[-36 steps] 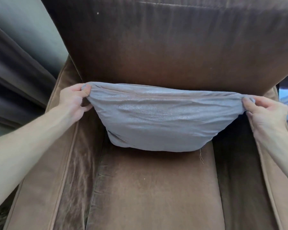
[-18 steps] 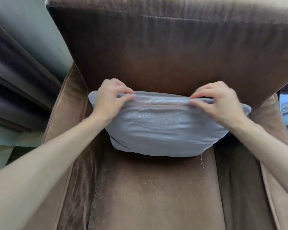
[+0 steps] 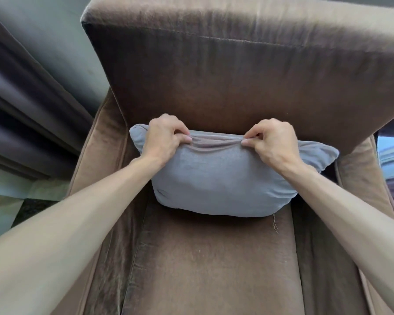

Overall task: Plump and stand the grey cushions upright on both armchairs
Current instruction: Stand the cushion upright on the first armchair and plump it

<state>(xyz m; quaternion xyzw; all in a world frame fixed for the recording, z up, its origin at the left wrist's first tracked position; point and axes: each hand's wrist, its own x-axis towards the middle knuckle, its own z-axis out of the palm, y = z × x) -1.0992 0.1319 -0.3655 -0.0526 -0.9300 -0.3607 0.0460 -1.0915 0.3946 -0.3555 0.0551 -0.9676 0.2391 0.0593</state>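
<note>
A grey cushion (image 3: 221, 178) stands upright on the seat of a brown armchair (image 3: 214, 258), leaning against its backrest (image 3: 237, 71). My left hand (image 3: 164, 137) pinches the fabric of the cushion's top edge left of centre. My right hand (image 3: 273, 142) pinches the same edge right of centre. The fabric between the two hands is bunched into folds. The cushion's upper corners stick out past both hands, and its bottom edge rests on the seat.
Dark curtains (image 3: 21, 110) hang to the left of the chair beside a grey wall. The chair's left armrest (image 3: 93, 160) and right armrest (image 3: 362, 178) flank the cushion. A loose thread (image 3: 275, 223) hangs below the cushion's lower right corner.
Both hands left the cushion's outer corners and moved inward along the top edge, where they now pinch the fabric. The stretched cushion has become narrower and fuller. The view pulled back.
</note>
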